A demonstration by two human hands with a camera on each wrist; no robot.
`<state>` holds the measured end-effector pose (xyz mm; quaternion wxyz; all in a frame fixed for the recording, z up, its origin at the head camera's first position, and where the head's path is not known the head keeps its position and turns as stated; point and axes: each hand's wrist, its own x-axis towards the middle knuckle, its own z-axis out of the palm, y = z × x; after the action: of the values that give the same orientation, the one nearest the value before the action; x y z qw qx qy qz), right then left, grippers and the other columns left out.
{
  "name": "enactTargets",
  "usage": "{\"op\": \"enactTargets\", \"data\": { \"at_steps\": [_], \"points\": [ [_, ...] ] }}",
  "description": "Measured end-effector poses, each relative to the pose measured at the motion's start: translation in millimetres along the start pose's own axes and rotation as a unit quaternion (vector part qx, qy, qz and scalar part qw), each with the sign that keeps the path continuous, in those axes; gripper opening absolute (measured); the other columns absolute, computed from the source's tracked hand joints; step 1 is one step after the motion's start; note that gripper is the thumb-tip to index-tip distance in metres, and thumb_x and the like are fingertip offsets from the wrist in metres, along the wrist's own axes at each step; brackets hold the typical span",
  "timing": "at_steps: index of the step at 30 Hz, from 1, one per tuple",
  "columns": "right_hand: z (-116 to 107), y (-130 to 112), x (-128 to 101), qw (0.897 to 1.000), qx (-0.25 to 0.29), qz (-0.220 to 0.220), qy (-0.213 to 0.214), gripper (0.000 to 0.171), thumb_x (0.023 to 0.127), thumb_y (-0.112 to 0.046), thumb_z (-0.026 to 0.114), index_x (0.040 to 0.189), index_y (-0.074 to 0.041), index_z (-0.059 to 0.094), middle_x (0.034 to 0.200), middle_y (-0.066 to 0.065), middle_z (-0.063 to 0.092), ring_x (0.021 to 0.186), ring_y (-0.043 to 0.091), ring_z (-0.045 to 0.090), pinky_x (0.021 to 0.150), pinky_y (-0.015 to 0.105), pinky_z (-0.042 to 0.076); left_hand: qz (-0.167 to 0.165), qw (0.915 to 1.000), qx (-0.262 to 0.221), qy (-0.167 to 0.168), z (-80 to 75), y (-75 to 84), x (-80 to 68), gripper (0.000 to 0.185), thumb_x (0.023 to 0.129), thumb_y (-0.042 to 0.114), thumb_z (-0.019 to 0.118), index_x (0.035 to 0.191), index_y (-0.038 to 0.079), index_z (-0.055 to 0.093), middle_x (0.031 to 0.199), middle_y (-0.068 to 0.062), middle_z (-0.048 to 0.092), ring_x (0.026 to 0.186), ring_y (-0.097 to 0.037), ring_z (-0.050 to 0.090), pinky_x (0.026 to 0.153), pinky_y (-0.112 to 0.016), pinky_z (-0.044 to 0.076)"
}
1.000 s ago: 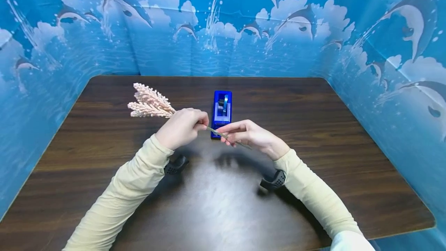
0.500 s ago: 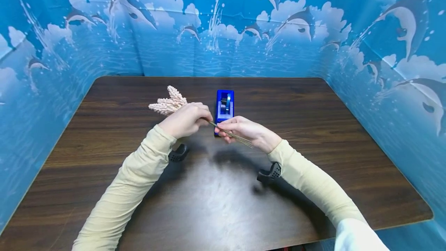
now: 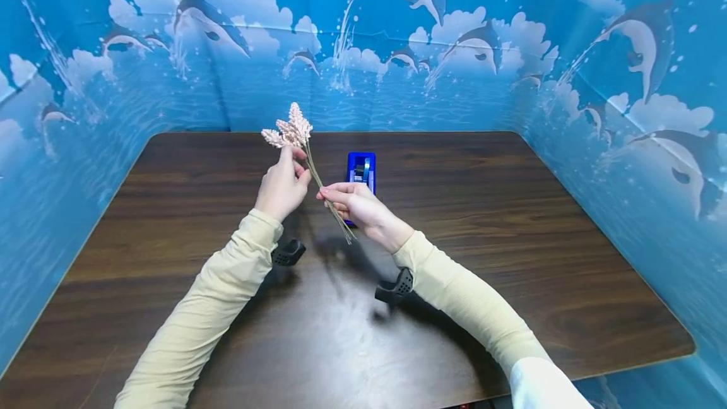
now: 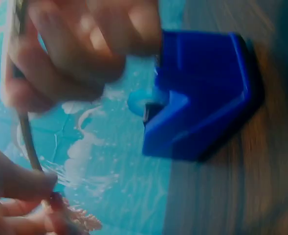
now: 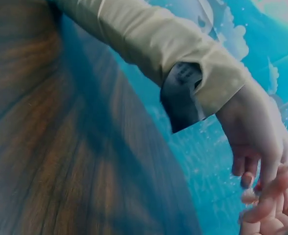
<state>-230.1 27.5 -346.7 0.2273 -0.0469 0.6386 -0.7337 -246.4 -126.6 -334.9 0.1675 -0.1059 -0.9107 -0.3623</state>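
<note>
A small bunch of dried pink flower sprigs [image 3: 291, 127] stands nearly upright over the brown table [image 3: 511, 219], its thin stems [image 3: 329, 204] slanting down to the right. My left hand [image 3: 296, 160] pinches the stems just below the pink heads. Lower down, my right hand [image 3: 325, 194] pinches the same stems, whose ends stick out below it. In the left wrist view a stem [image 4: 29, 142] runs between the blurred fingers of both hands. A blue tape dispenser [image 3: 361, 168] sits on the table right behind my right hand, seen close up as the tape dispenser [image 4: 207, 98].
Blue dolphin-print screens [image 3: 454, 68] wall in the table on three sides. The right wrist view shows my left sleeve [image 5: 153, 34] and its black wrist strap [image 5: 183, 95] over the wood.
The sprigs have swung from lying flat and pointing left to nearly upright. Both hands have shifted left and further back, the right hand now in front of the dispenser.
</note>
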Motion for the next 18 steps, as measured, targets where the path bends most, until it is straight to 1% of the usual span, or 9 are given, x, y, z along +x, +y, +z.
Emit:
{"op": "enactTargets", "data": {
  "at_steps": [2,4,5,7,9,11,15,18],
  "points": [
    [4.3,3.7,7.6,1.000,-0.006,-0.014,0.015,0.011,0.088,-0.013,0.053,0.088,-0.004,0.059,0.064,-0.008,0.057,0.051,0.000,0.043,0.048,0.014,0.035,-0.036,0.9981,-0.035,-0.035,-0.4,-1.2,0.8,0.023,0.093,0.016,0.041,0.114,0.007,0.044,0.081,-0.011,0.060,0.065,-0.025,0.055,0.058,-0.030,0.039],
    [6.9,8.2,14.4,0.999,-0.020,-0.021,0.024,0.014,0.088,-0.012,0.054,0.091,0.000,0.059,0.063,-0.007,0.055,0.049,0.002,0.041,0.047,0.015,0.032,-0.055,0.9938,-0.068,-0.069,-0.2,-2.7,2.1,0.028,0.095,0.022,0.036,0.116,0.006,0.044,0.082,-0.013,0.061,0.068,-0.027,0.058,0.059,-0.027,0.040],
    [7.6,10.8,17.9,0.999,-0.028,-0.022,0.026,0.015,0.088,-0.012,0.054,0.092,0.001,0.059,0.062,-0.007,0.054,0.049,0.003,0.041,0.046,0.015,0.032,-0.064,0.9911,-0.081,-0.084,0.1,-4.2,2.9,0.030,0.095,0.025,0.036,0.117,0.005,0.044,0.083,-0.014,0.061,0.069,-0.027,0.059,0.060,-0.026,0.041],
    [8.6,15.2,23.8,0.998,-0.047,-0.024,0.022,0.019,0.088,-0.013,0.055,0.095,0.005,0.059,0.063,-0.006,0.054,0.049,0.004,0.041,0.046,0.016,0.031,-0.075,0.9883,-0.086,-0.102,0.6,-7.5,4.5,0.033,0.093,0.028,0.042,0.118,0.006,0.045,0.085,-0.014,0.062,0.072,-0.027,0.060,0.061,-0.025,0.042],
    [9.1,17.8,28.2,0.997,-0.070,-0.023,0.012,0.022,0.088,-0.014,0.054,0.098,0.005,0.059,0.063,-0.006,0.053,0.050,0.004,0.042,0.047,0.016,0.032,-0.083,0.9878,-0.073,-0.110,1.5,-11.6,6.3,0.036,0.090,0.028,0.050,0.117,0.007,0.046,0.087,-0.013,0.062,0.072,-0.025,0.059,0.060,-0.025,0.041],
    [8.7,19.3,31.7,0.996,-0.087,-0.020,-0.003,0.023,0.088,-0.015,0.054,0.098,0.005,0.059,0.063,-0.006,0.053,0.050,0.004,0.043,0.047,0.017,0.033,-0.087,0.9879,-0.064,-0.112,2.6,-15.7,8.2,0.036,0.087,0.025,0.054,0.117,0.007,0.046,0.088,-0.013,0.062,0.070,-0.023,0.058,0.059,-0.026,0.041],
    [6.8,20.5,36.9,0.994,-0.105,-0.001,-0.040,0.023,0.089,-0.015,0.051,0.098,0.004,0.059,0.061,-0.005,0.053,0.050,0.006,0.045,0.048,0.018,0.034,-0.087,0.9882,-0.058,-0.112,4.4,-21.5,10.4,0.033,0.085,0.020,0.057,0.114,0.007,0.049,0.087,-0.013,0.061,0.070,-0.021,0.055,0.057,-0.026,0.040],
    [7.5,22.6,40.6,0.992,-0.109,0.009,-0.069,0.025,0.090,-0.015,0.050,0.100,0.007,0.057,0.060,-0.003,0.053,0.049,0.007,0.048,0.048,0.019,0.037,-0.087,0.9868,-0.053,-0.125,4.9,-26.1,11.8,0.031,0.083,0.019,0.059,0.110,0.006,0.050,0.086,-0.014,0.063,0.069,-0.019,0.056,0.058,-0.025,0.040]
  ]
}}
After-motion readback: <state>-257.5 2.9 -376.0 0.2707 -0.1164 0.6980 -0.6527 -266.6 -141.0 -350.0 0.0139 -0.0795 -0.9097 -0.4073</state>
